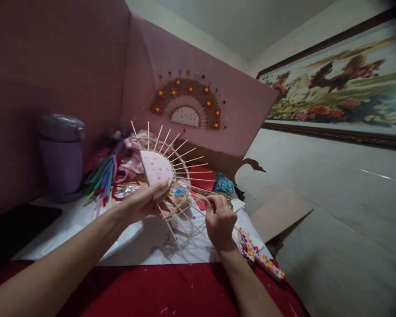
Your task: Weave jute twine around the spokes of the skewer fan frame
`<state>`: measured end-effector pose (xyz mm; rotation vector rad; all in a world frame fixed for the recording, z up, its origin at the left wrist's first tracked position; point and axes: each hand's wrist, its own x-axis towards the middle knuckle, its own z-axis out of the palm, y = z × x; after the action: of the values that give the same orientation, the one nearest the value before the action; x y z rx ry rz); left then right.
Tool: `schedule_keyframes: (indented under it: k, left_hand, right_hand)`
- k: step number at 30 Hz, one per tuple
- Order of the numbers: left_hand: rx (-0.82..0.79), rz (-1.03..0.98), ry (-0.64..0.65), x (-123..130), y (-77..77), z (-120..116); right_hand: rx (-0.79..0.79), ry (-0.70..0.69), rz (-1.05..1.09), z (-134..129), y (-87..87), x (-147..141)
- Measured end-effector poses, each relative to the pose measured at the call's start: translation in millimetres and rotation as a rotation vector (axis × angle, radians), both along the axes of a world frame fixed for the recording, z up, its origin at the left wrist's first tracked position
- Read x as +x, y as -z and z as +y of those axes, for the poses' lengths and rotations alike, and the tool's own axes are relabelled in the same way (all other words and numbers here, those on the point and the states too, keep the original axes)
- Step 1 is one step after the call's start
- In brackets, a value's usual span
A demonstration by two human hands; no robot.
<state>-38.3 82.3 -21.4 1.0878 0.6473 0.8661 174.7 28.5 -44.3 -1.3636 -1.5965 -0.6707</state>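
A half-round fan frame (pixel 157 166) is held up over the table, its centre pale pink with red dots. Thin wooden sticks fan out from it, and a ring of twine runs through them. My left hand (pixel 148 197) is closed on the frame's lower edge, thumb on the dotted face. My right hand (pixel 219 215) is pinched at the frame's right side, near the stick ends. A thin strand appears to run from its fingers to the ring, though its exact kind is hard to make out.
A finished-looking fan (pixel 191 90) with red flowers hangs on the pink board behind. A purple bin (pixel 62 154) and colourful pipe cleaners (pixel 107 174) are at left. Blue yarn (pixel 223 184), red paper (pixel 201 177) and a flower-patterned strip (pixel 267 263) lie at right.
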Motion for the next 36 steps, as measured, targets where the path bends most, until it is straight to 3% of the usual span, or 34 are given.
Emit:
schedule_keyframes:
  k: [12,36]
  left_hand:
    - [-0.083,-0.07,0.159,4,5.1,-15]
    - [-0.139,-0.075,0.181,6,7.0,-15]
  right_hand:
    - [0.006,0.086,-0.013,-2,-2.3,-9]
    - [-0.011,0.081,-0.005,-6,-5.0,-4]
